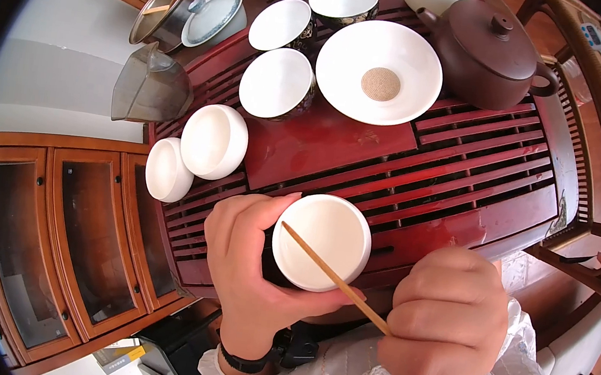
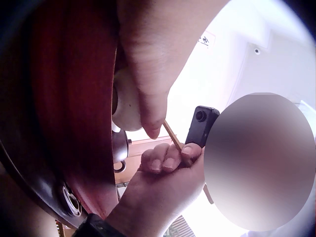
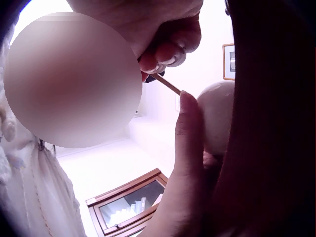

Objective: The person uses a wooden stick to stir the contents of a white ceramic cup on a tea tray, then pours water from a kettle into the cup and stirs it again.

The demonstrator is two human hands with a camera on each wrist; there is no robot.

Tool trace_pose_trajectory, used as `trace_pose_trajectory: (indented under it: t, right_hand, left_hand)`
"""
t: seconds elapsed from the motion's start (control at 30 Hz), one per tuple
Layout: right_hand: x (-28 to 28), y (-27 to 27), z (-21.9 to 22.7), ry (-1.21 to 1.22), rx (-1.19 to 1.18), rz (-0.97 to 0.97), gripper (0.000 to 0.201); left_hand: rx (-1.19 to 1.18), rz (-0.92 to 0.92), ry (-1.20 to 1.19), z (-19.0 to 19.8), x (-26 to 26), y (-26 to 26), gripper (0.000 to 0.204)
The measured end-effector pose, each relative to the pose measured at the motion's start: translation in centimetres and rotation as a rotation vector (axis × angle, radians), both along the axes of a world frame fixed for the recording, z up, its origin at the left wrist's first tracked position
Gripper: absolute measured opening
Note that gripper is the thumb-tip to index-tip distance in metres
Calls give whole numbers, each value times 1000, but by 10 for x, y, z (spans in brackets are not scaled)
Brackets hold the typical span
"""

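My left hand [image 1: 252, 256] grips a white cup [image 1: 328, 239], thumb on the near side and fingers around the left. The cup's mouth faces up toward the head camera, and its inside looks bare. In my right hand [image 1: 448, 323] is a thin wooden stick [image 1: 332, 271], with the fingers curled round it. The stick slants across the cup's mouth, its far tip over the left part of the opening and its other end poking out below the fist. From the left wrist, the cup [image 2: 129, 103] shows beside the red tray edge; the right wrist view shows the stick [image 3: 168, 84] by the left thumb.
Two small white cups [image 1: 215, 142] stand at the left of the slatted red tea tray [image 1: 319, 153]. Behind are dark-patterned bowls [image 1: 277, 83], a wide white bowl [image 1: 335, 80] and a brown teapot [image 1: 489, 57]. A glass pitcher [image 1: 149, 85] stands at the left edge.
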State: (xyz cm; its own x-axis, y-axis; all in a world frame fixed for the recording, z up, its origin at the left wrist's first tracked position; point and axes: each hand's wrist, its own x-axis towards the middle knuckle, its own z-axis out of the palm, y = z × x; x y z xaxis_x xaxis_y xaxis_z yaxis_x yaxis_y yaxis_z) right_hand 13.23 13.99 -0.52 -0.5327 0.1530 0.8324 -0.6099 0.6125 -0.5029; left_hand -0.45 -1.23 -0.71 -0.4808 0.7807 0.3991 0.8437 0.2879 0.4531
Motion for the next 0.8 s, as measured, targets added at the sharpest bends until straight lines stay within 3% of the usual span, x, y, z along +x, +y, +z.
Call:
trace_pose_trajectory:
  t: [0.27, 0.37, 0.43, 0.63, 0.73, 0.8]
  right_hand:
    - [0, 1, -2, -12, 27, -33, 46]
    - [-3, 1, -2, 67, 68, 60, 46]
    - [0, -1, -1, -18, 11, -28, 46]
    - [-3, 2, 0, 41, 83, 78, 45]
    - [-1, -1, -3, 7, 26, -19, 43]
    - [-2, 2, -2, 27, 55, 31, 43]
  left_hand:
    - [4, 14, -14, 3, 2, 0, 91]
    - [-15, -23, -83, 6, 3, 0, 86]
    - [0, 18, -16, 0, 2, 0, 92]
    - [-19, -5, -8, 2, 1, 0, 94]
    - [-10, 10, 1, 1, 1, 0, 96]
    - [-6, 3, 10, 0, 0, 0, 96]
